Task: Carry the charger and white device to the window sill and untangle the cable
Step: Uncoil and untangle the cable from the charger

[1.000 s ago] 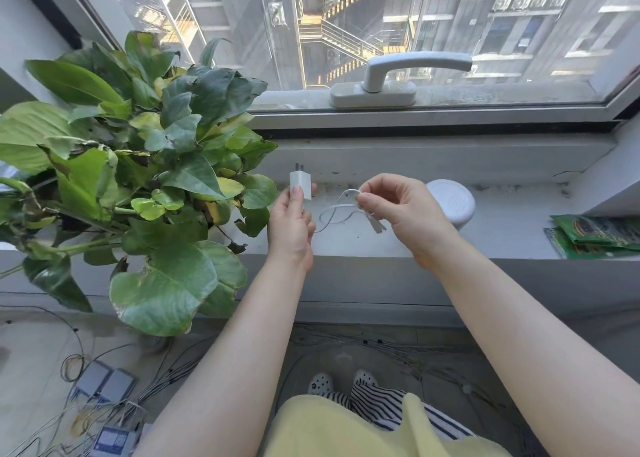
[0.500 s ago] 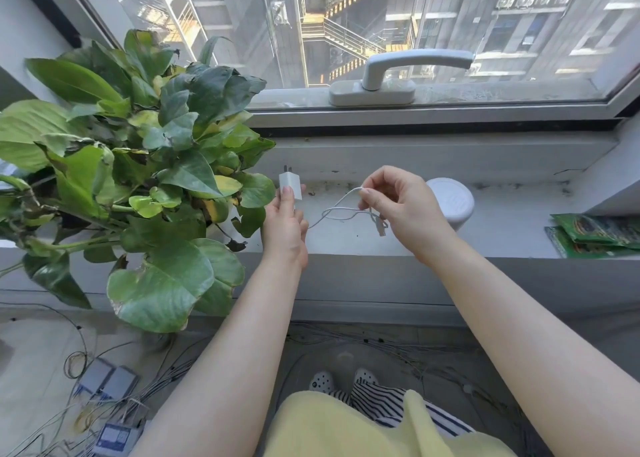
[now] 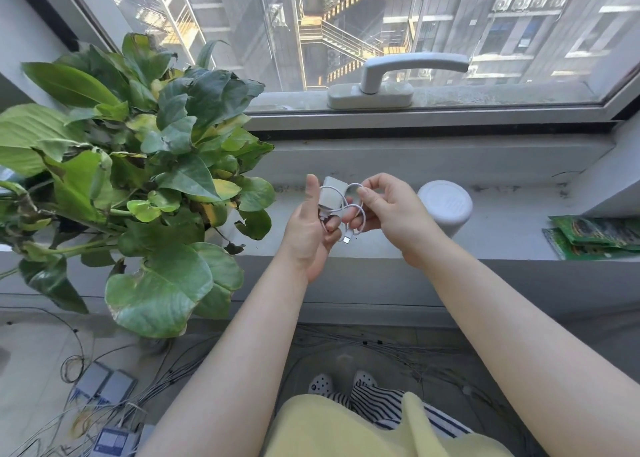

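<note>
My left hand (image 3: 308,228) holds the small white charger (image 3: 330,193) in its palm above the grey window sill (image 3: 502,235). A thin white cable (image 3: 349,210) loops around the charger, and its plug end (image 3: 349,238) hangs below between my hands. My right hand (image 3: 391,210) pinches a loop of that cable just right of the charger. The round white device (image 3: 445,202) stands on the sill to the right of my right hand, apart from it.
A large leafy plant (image 3: 138,179) fills the sill's left side, close to my left hand. Green packets (image 3: 595,236) lie at the sill's right end. A window handle (image 3: 391,82) sits above. Cables and small boxes (image 3: 104,387) lie on the floor.
My hands have come together. The charger, held upright at my left fingertips before, now lies in my left palm with the cable looped around it; my right hand moved left with the cable.
</note>
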Demonstrator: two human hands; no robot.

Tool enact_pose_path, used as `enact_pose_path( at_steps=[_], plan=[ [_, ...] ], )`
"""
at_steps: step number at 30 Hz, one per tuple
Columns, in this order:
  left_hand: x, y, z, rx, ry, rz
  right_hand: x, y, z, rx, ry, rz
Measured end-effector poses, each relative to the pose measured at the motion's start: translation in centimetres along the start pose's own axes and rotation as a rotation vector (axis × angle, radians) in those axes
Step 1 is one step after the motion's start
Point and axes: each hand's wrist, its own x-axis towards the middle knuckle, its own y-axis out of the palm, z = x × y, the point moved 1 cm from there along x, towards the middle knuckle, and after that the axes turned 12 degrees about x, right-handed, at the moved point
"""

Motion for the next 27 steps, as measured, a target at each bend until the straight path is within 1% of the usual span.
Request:
enact_pose_path(
  at_steps=[2, 5, 8, 11, 14, 16, 18, 20, 21, 24, 27],
  plan=[
    [-0.3, 0.1, -0.1, 0.071, 0.003, 0.063, 0.0, 0.2, -0.1, 0.026, 0.011, -0.015],
    [-0.3, -0.3, -0.2, 0.128, 0.029, 0.053, -0.1, 0.4, -0.1, 0.06, 0.0, -0.039],
    [-0.3, -0.8, -0.3, 0.142, 0.016, 0.057, -0.1, 0.3, -0.1, 0.088, -0.004, -0.081],
    [-0.5, -1.1, -0.6, 0.179, 0.008, 0.073, 0.1, 0.1, -0.1, 0.052, 0.011, -0.141],
    [-0.4, -1.5, -0.6, 0.152, 0.001, 0.093, 0.3, -0.2, 0.0, 0.028, 0.019, -0.159],
    [-0.4, -1.9, -0.7, 0.078, -0.011, 0.078, 0.3, -0.4, 0.2, 0.122, 0.04, -0.167],
    [-0.3, -2.0, -0.7, -0.005, -0.013, 0.048, 0.1, -0.4, 0.3, 0.311, 0.063, -0.15],
    [-0.2, -1.9, -0.7, -0.015, -0.006, 0.022, 0.0, -0.3, 0.3, 0.478, 0.068, -0.107],
    [-0.2, -1.8, -0.7, 0.0, -0.006, 0.02, -0.1, -0.2, 0.2, 0.512, 0.068, -0.082],
    [-0.4, -1.3, -0.8, 0.058, 0.0, 0.068, -0.1, 0.0, -0.1, 0.512, 0.07, -0.026],
    [-0.5, -1.0, -1.0, 0.061, -0.012, 0.085, -0.1, -0.1, -0.3, 0.49, 0.072, -0.009]
  ],
)
